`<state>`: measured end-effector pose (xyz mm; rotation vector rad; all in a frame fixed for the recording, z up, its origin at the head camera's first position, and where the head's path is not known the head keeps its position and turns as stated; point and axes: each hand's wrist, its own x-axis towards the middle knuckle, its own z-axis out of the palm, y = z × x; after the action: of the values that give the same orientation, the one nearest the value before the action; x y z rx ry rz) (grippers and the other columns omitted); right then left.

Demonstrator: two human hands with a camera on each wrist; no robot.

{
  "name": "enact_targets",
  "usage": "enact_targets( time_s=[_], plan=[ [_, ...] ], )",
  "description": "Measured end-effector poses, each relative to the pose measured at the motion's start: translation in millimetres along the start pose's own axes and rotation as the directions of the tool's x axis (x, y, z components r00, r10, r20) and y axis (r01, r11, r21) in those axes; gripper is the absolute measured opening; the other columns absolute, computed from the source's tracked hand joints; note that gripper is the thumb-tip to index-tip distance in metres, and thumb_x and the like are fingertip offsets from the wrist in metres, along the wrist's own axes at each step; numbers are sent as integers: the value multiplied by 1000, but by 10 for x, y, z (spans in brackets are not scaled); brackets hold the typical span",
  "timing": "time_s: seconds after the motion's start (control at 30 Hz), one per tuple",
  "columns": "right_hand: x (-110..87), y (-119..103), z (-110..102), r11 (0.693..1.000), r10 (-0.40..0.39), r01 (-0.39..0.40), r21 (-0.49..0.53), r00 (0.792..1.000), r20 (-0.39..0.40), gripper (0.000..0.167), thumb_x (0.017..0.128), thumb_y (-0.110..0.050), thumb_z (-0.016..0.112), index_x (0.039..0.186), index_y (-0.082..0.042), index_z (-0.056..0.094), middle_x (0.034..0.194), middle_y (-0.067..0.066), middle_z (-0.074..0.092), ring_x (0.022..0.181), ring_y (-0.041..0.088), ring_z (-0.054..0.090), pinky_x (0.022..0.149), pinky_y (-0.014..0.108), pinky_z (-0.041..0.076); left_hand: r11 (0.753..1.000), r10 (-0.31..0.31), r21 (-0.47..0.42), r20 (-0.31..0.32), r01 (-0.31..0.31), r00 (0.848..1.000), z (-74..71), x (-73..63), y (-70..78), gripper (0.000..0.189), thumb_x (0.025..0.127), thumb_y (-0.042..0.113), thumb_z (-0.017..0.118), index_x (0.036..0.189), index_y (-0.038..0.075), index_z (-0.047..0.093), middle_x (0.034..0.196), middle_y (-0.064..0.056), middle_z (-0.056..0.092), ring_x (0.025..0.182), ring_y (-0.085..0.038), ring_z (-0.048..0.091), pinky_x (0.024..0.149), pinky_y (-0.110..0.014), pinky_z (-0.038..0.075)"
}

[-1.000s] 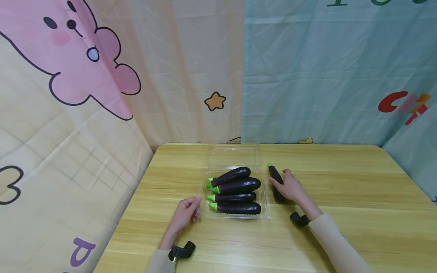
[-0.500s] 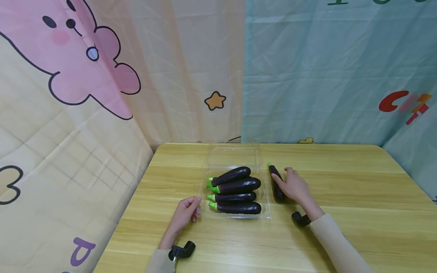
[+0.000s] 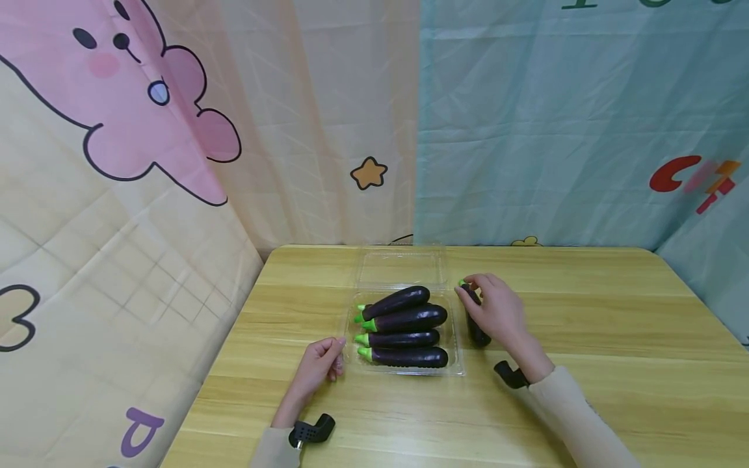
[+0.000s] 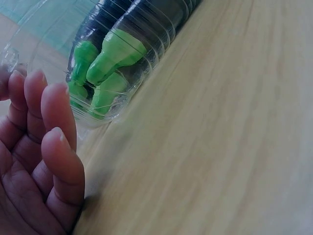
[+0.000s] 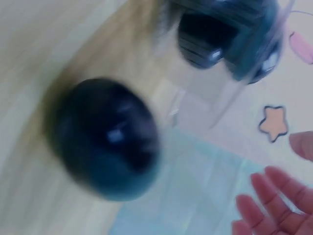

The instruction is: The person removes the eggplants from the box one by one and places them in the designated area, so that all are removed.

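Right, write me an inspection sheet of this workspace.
Surface: wood-grain table.
Job's things: clear plastic clamshell container, lid open, holding at least four eggplants; one loose eggplant lies on the table to its right.
Clutter: nothing seen.
Hands: left hand, fingers apparently pinching the container's left edge; right hand at the loose eggplant's stem end, contact unclear.
Cables: nothing seen.
Surroundings: printed fabric backdrop with an orange star.

right wrist: lone eggplant [image 5: 110, 142] is blurring apart from right fingers [image 5: 274, 203] | left wrist: eggplants [image 4: 120, 49] beyond left fingers [image 4: 58, 110] are running off-frame
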<state>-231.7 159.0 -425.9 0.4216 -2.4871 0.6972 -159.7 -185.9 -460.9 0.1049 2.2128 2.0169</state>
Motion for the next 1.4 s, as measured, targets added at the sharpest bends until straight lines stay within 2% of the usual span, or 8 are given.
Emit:
enact_targets(
  time_s=[0.13, 0.3, 0.43, 0.53, 0.73, 0.83, 0.97, 1.4],
  plan=[
    [57, -108, -18, 983, -167, 171, 63, 983, -73, 23, 84, -26, 74, 96, -7, 69, 78, 0, 59, 65, 16, 52, 55, 33, 44, 1000, 1, 3, -3, -1, 1000, 4, -1, 6, 42, 101, 16, 49, 70, -12, 47, 59, -6, 51, 51, -13, 51, 45, -21, 41],
    [89, -207, -30, 954, -278, 277, 116, 960, -7, 25, 79, -25, 78, 96, -9, 69, 85, 0, 63, 72, 16, 56, 60, 34, 47, 1000, 8, -1, 2, -8, 1000, 3, 2, -8, 42, 101, 17, 49, 70, -13, 47, 59, -6, 51, 51, -13, 51, 45, -21, 42],
    [116, -290, -40, 951, -293, 276, 142, 949, 119, 35, 81, -32, 77, 105, -9, 68, 100, 2, 66, 89, 20, 62, 74, 39, 51, 1000, 10, -5, 2, -10, 1000, -1, 2, -16, 42, 101, 16, 50, 70, -13, 47, 59, -6, 51, 51, -13, 51, 45, -20, 41],
    [142, -344, -52, 951, -297, 266, 156, 928, 227, 42, 82, -36, 75, 112, -9, 66, 107, 3, 65, 97, 21, 61, 81, 41, 50, 1000, 11, -6, 2, -11, 1000, 2, 2, -16, 42, 101, 16, 50, 70, -13, 47, 59, -6, 51, 50, -13, 51, 45, -20, 41],
    [196, -402, -17, 937, -349, 325, 128, 854, 385, 51, 80, -44, 74, 116, -10, 63, 108, 5, 60, 96, 20, 58, 82, 39, 48, 1000, 12, -5, 4, -12, 1000, 0, 4, -24, 43, 101, 17, 50, 70, -13, 47, 59, -6, 51, 51, -14, 51, 45, -21, 42],
    [228, -418, 25, 919, -391, 375, 122, 825, 409, 54, 78, -45, 76, 115, -8, 63, 103, 6, 57, 88, 18, 54, 77, 37, 47, 1000, 13, -6, 6, -13, 1000, -5, 4, -30, 43, 101, 18, 50, 71, -13, 47, 59, -6, 51, 51, -14, 51, 45, -21, 42],
    [263, -436, 70, 904, -420, 414, 111, 806, 416, 56, 74, -44, 80, 111, -6, 63, 97, 5, 54, 81, 17, 50, 72, 36, 44, 1000, 20, -4, 16, -20, 1000, -11, 4, -42, 44, 101, 18, 49, 71, -13, 46, 59, -5, 51, 51, -14, 51, 45, -21, 41],
    [308, -465, 169, 906, -393, 421, 55, 784, 481, 51, 68, -47, 83, 97, -11, 61, 87, -2, 46, 77, 16, 45, 64, 34, 41, 999, 48, -6, 26, -48, 999, -20, 10, -56, 44, 101, 17, 48, 69, -12, 46, 57, -7, 51, 50, -13, 50, 45, -21, 41]
  ],
)
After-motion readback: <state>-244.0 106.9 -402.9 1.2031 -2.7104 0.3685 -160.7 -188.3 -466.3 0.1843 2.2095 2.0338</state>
